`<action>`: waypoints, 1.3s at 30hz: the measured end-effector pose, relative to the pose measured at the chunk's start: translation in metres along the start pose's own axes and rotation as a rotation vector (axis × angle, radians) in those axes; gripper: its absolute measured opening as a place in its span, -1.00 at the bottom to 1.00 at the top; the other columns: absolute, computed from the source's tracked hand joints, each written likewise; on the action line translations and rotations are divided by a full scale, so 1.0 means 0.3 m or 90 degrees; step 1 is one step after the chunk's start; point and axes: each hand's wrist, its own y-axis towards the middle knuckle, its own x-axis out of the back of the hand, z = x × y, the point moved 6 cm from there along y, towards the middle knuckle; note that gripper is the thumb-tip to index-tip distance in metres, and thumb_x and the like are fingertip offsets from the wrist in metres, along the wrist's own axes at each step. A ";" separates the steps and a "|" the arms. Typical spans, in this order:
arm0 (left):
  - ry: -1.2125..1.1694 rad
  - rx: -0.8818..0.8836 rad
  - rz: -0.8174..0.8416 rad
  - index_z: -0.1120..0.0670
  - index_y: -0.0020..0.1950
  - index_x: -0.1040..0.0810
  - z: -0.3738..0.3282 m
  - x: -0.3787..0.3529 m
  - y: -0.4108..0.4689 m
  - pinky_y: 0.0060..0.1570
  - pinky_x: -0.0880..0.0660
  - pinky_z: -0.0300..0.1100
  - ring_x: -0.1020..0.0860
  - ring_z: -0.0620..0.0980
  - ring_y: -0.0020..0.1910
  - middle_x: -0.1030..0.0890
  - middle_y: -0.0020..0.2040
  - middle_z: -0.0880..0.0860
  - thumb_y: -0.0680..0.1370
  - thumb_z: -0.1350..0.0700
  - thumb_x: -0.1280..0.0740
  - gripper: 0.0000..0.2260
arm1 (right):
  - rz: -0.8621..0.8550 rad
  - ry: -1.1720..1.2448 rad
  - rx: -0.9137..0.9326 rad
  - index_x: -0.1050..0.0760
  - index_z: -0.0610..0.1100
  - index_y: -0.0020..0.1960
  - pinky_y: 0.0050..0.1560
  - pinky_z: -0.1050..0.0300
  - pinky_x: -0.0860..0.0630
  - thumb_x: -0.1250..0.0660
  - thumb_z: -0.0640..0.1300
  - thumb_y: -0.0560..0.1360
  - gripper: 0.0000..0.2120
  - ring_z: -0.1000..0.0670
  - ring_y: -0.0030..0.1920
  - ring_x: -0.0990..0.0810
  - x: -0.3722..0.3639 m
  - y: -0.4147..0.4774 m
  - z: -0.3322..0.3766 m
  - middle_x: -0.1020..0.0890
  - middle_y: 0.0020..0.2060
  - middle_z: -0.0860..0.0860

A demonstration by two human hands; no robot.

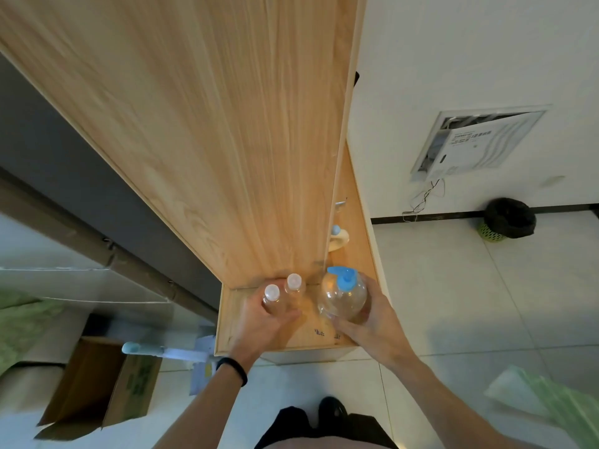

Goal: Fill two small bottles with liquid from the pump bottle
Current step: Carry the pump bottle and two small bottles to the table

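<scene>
Near the front edge of the shelf (232,322), the left hand (262,322) curls round the nearer small bottle (271,294), with the second small bottle (294,283) just behind it. The right hand (372,315) grips the pump bottle (343,296) by the right edge. Both small bottles are capped, so filling seems not yet begun.

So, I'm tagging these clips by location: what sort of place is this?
Likely a room in a flat or office, perhaps mid-move: a wooden cabinet on a pale tiled floor, an open cardboard box beside it, and a waste bin with a black liner by the white wall.
</scene>
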 end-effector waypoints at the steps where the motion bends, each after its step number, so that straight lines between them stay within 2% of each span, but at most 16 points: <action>1: -0.006 -0.001 -0.002 -0.20 0.06 -0.70 -0.001 -0.004 0.000 -0.03 -0.62 -0.22 -0.71 -0.18 0.01 -0.76 -0.01 -0.19 0.32 0.12 -0.67 -0.61 | -0.001 -0.003 0.003 -0.37 0.31 0.47 0.40 0.03 -0.60 -0.73 0.00 0.37 -0.18 0.20 0.32 -0.60 0.000 0.000 0.001 -0.62 0.29 0.29; 5: -0.010 0.009 -0.011 -0.06 0.06 -0.71 0.009 -0.021 0.002 -0.11 -0.61 -0.27 -0.72 -0.16 -0.05 -0.77 -0.07 -0.13 0.35 0.19 -0.67 -0.65 | -0.003 -0.016 0.016 -0.38 0.17 0.54 0.44 -0.10 -0.57 -0.73 -0.03 0.35 -0.12 0.09 0.37 -0.58 -0.004 0.004 -0.001 -0.61 0.34 0.20; 9: -0.011 0.008 -0.023 -0.10 0.00 -0.70 0.002 -0.027 -0.005 -0.20 -0.59 -0.38 -0.70 -0.27 -0.13 -0.75 -0.10 -0.21 0.35 0.22 -0.67 -0.66 | -0.028 -0.036 0.031 -0.39 0.18 0.48 0.38 -0.14 -0.59 -0.72 0.04 0.33 -0.17 0.02 0.34 -0.59 -0.013 0.014 -0.007 -0.62 0.29 0.18; 11: -0.014 0.002 -0.025 -0.07 0.01 -0.70 0.000 -0.029 -0.008 -0.15 -0.60 -0.36 -0.70 -0.25 -0.11 -0.76 -0.09 -0.19 0.36 0.24 -0.66 -0.67 | -0.031 -0.044 0.025 -0.36 0.21 0.47 0.38 -0.10 -0.58 -0.72 0.10 0.31 -0.15 0.00 0.38 -0.55 -0.018 0.020 -0.013 -0.59 0.30 0.19; 14: -0.015 -0.008 -0.020 -0.08 0.03 -0.69 -0.009 -0.040 -0.026 -0.15 -0.58 -0.40 -0.69 -0.29 -0.12 -0.75 -0.10 -0.22 0.37 0.25 -0.65 -0.65 | -0.047 -0.062 0.029 -0.29 0.33 0.41 0.27 0.15 -0.49 -0.71 0.15 0.29 -0.15 0.06 0.37 -0.50 -0.016 0.020 -0.013 -0.54 0.27 0.26; 16: -0.024 -0.017 -0.014 -0.10 0.05 -0.67 -0.017 -0.052 -0.050 -0.16 -0.56 -0.45 -0.68 -0.34 -0.12 -0.74 -0.11 -0.27 0.39 0.28 -0.64 -0.62 | -0.054 -0.068 0.032 -0.31 0.29 0.42 0.25 0.17 -0.47 -0.72 0.15 0.30 -0.15 0.07 0.34 -0.52 -0.013 0.017 -0.009 -0.56 0.27 0.24; 18: -0.036 -0.014 -0.006 -0.12 0.05 -0.67 -0.024 -0.059 -0.075 -0.16 -0.56 -0.46 -0.68 -0.34 -0.12 -0.74 -0.12 -0.27 0.40 0.28 -0.63 -0.62 | -0.054 -0.066 0.032 -0.37 0.19 0.44 0.28 0.09 -0.54 -0.74 0.13 0.30 -0.16 0.05 0.31 -0.56 -0.008 0.015 -0.007 -0.59 0.27 0.18; 21: -0.055 -0.006 0.016 -0.09 0.03 -0.71 -0.032 -0.064 -0.110 -0.16 -0.60 -0.37 -0.72 -0.20 -0.10 -0.77 -0.10 -0.12 0.39 0.26 -0.64 -0.66 | -0.046 -0.033 0.021 -0.45 0.08 0.45 0.27 -0.03 -0.63 -0.75 0.07 0.27 -0.16 0.01 0.24 -0.65 0.007 -0.006 -0.009 -0.67 0.22 0.10; 23: -0.070 -0.006 0.036 -0.05 0.03 -0.74 -0.045 -0.064 -0.139 -0.15 -0.62 -0.32 -0.75 -0.09 -0.07 -0.78 -0.08 -0.02 0.37 0.20 -0.64 -0.71 | -0.042 0.028 0.005 -0.51 0.10 0.37 0.20 0.02 -0.67 -0.73 0.02 0.24 -0.24 0.03 0.14 -0.71 0.018 -0.040 -0.016 -0.73 0.12 0.11; 25: -0.071 -0.026 0.062 -0.06 0.02 -0.75 -0.065 -0.066 -0.176 -0.11 -0.62 -0.30 -0.74 -0.07 -0.03 -0.78 -0.03 -0.02 0.34 0.08 -0.61 -0.73 | -0.043 0.107 -0.014 -0.57 0.12 0.25 0.11 0.13 -0.68 -0.70 0.00 0.20 -0.35 0.02 0.07 -0.74 0.033 -0.082 -0.030 -0.75 0.03 0.10; 28: -0.091 -0.019 0.094 -0.09 0.05 -0.76 -0.072 -0.069 -0.232 0.07 -0.64 -0.14 -0.69 -0.08 0.16 -0.72 0.18 -0.06 0.36 -0.01 -0.59 -0.73 | -0.024 0.234 -0.059 -0.60 0.02 0.27 0.07 0.15 -0.69 -0.67 0.09 0.18 -0.32 -0.03 0.13 -0.76 0.060 -0.163 -0.052 -0.77 0.07 0.05; 31: -0.132 0.010 0.132 -0.04 0.09 -0.75 -0.053 -0.077 -0.286 0.28 -0.57 0.08 -0.68 0.03 0.23 -0.70 0.25 0.04 0.36 -0.01 -0.62 -0.69 | 0.009 0.326 -0.098 -0.58 0.00 0.42 0.24 0.05 -0.66 -0.64 0.14 0.29 -0.27 -0.07 0.29 -0.73 0.082 -0.255 -0.082 -0.76 0.22 -0.02; 33: -0.146 0.027 0.168 -0.04 0.16 -0.71 -0.038 -0.085 -0.320 0.32 -0.52 0.11 -0.69 0.07 0.22 -0.74 0.19 0.08 0.37 0.00 -0.63 -0.62 | 0.008 0.361 -0.113 -0.60 0.05 0.42 0.39 -0.12 -0.59 -0.68 0.18 0.32 -0.28 -0.12 0.34 -0.71 0.093 -0.318 -0.101 -0.75 0.27 -0.06; 34: -0.148 0.038 0.183 -0.05 0.19 -0.69 -0.032 -0.090 -0.335 0.33 -0.51 0.11 -0.69 0.07 0.21 -0.75 0.16 0.09 0.36 0.00 -0.64 -0.59 | 0.002 0.367 -0.118 -0.61 0.11 0.40 0.41 -0.16 -0.57 -0.70 0.24 0.30 -0.29 -0.12 0.35 -0.70 0.096 -0.348 -0.106 -0.74 0.28 -0.06; 36: -0.150 0.064 0.204 -0.08 0.19 -0.70 -0.026 -0.102 -0.358 0.34 -0.51 0.10 -0.70 0.02 0.20 -0.76 0.15 0.04 0.31 -0.05 -0.65 -0.54 | -0.008 0.373 -0.129 -0.60 0.24 0.38 0.37 -0.12 -0.59 -0.71 0.30 0.28 -0.28 -0.08 0.35 -0.70 0.095 -0.403 -0.111 -0.73 0.30 0.00; 39: -0.128 0.102 0.236 -0.15 0.13 -0.73 -0.029 -0.130 -0.380 0.27 -0.55 0.02 -0.71 -0.12 0.15 -0.76 0.14 -0.07 0.23 -0.12 -0.71 -0.51 | -0.036 0.373 -0.133 -0.52 0.33 0.44 0.28 0.00 -0.65 -0.70 0.30 0.33 -0.27 -0.03 0.33 -0.71 0.083 -0.483 -0.114 -0.72 0.31 0.07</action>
